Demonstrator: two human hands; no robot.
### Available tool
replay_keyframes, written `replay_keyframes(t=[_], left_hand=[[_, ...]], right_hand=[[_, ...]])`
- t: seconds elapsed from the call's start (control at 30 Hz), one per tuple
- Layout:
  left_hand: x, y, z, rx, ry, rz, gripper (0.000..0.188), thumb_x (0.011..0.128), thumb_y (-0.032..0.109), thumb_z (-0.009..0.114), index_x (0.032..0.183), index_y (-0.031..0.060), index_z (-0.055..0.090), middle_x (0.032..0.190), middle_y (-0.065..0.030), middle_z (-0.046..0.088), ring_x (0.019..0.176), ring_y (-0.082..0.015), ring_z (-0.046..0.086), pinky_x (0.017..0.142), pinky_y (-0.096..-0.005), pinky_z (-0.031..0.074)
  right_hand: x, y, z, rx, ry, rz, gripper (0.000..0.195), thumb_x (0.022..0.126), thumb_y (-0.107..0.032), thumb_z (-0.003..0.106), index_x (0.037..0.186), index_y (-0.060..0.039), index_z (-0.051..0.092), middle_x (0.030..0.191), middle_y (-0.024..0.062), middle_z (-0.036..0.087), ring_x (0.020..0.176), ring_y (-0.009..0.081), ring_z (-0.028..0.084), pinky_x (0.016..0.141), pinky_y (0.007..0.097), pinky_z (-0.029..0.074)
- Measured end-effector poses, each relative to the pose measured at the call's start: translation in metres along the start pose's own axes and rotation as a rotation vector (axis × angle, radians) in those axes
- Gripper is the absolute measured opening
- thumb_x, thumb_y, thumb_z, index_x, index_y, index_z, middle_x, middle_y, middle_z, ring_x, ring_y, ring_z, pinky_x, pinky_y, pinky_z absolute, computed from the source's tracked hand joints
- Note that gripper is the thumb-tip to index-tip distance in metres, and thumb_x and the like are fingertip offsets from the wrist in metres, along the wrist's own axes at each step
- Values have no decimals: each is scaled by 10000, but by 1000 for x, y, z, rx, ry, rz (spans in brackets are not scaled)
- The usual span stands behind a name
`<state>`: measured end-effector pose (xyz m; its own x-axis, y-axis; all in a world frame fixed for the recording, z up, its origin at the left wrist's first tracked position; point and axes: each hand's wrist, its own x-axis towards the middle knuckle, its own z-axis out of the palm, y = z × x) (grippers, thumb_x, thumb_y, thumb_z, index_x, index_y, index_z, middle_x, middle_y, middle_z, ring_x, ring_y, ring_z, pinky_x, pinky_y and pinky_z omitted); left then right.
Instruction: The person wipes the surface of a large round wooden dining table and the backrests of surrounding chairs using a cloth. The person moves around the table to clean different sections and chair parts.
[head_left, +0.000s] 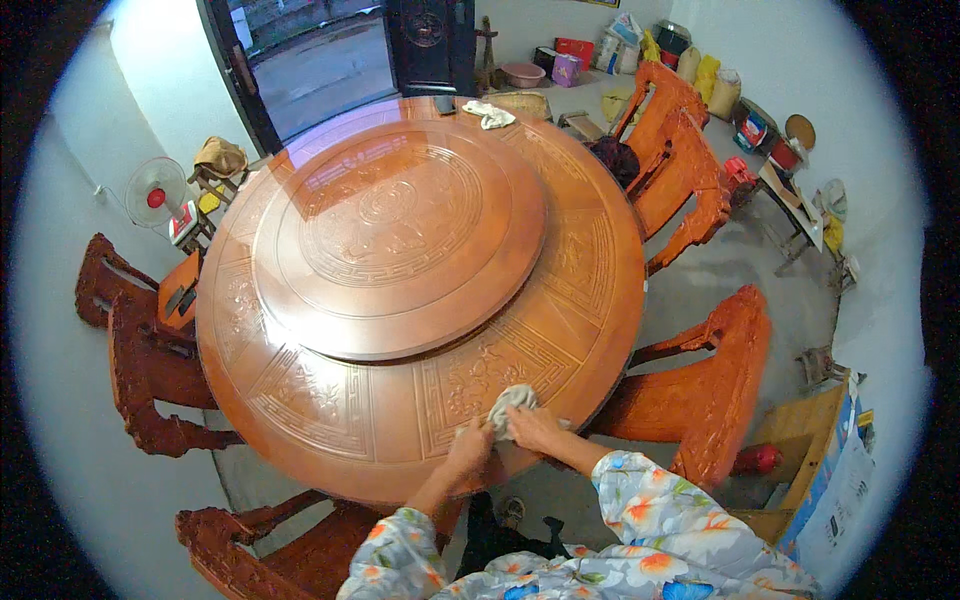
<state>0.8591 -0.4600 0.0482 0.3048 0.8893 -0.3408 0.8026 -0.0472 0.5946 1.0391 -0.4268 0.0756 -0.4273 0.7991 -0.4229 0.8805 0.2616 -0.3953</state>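
Observation:
A pale, crumpled cloth (516, 397) is bunched over the near right rim of a round wooden table (394, 420) with carved panels. My right hand (534, 430) grips the cloth from the right. Close beside it, my left hand (471, 448) has its fingers curled on the cloth's left side. Both hands are near the table edge, their sleeves floral. On the tabletop sits a large round carved turntable (405, 319), glossy with reflected light. At the far rim lie a second white cloth (489, 115) and a dark flat object (445, 105).
Carved wooden chairs stand around the table, including one at right (705, 390), one at near left (247, 555) and one at left (154, 367). A fan (155, 193) stands at far left. Beyond the table is an open doorway (322, 67). Bags and a pink basin (523, 73) line the back wall.

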Motion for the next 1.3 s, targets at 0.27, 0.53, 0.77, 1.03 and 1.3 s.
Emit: replay_keyframes(t=[0.27,0.53,0.77,1.03,1.3], left_hand=[[-61,-98,-68,-561,-661,-68,532,896,497,604,1166,40,649,998,-58,643,932,-151,559,811,-298,449],[-22,88,-60,-600,-408,335,352,920,274,588,1154,13,618,1000,-77,646,933,-182,569,835,-305,450],[13,53,-4,-322,-60,456,262,878,189,591,1077,23,630,1002,-169,625,962,-315,583,844,-397,469],[-3,-40,9,54,376,295,257,821,111,588,1074,65,597,1092,-152,542,1037,-360,527,827,-454,458],[-21,-53,-1,-111,508,239,301,820,90,602,1113,27,585,1145,-166,550,1051,-378,526,876,-464,440]], right_hand=[[2,-52,-49,198,-763,-354,497,836,-345,656,1206,-23,576,1105,136,641,993,275,604,853,391,484],[-134,50,-334,393,-119,21,361,787,-255,727,1066,-36,662,988,34,664,893,151,605,788,315,498],[-414,80,-394,657,2255,-294,336,910,-174,572,1217,-38,559,1135,101,603,984,207,590,879,358,480],[-350,17,-402,223,2837,-59,367,906,-192,603,1207,5,531,1133,162,582,995,262,574,905,384,447],[-110,-94,-420,287,2502,-253,414,901,-209,633,1197,48,502,1132,223,562,1007,317,557,931,411,413]])
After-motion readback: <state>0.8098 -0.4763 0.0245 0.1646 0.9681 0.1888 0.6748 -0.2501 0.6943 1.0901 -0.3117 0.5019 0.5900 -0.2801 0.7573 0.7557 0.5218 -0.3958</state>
